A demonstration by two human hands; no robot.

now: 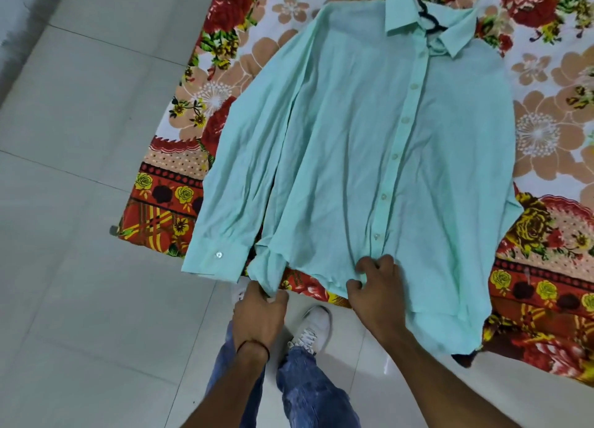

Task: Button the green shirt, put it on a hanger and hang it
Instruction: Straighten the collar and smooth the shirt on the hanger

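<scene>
Fingers [368, 264] of our right hand [379, 289] curl onto the hem of the shirt [353, 138] at the foot of the button strip, bunching a fold of cloth against the thumb. Our left hand [258, 315] pinches the hem's corner on the side nearer the floor [80, 138]. Under everything lies the flowered sheet [546, 122]. The shirt is spread flat on it, front up, collar far from us, one sleeve along its left edge. A black hanger [429, 17] shows only its hook at the collar, and we judge the rest sits inside the shoulders. Buttons [394, 156] down the front look fastened, though our right hand hides the lowest stretch. Risk comes from where we hold: pulling the hem could drag the shirt down off the hanger or over the sheet's edge, and lifting from here could let the hanger slide out through the neck.
</scene>
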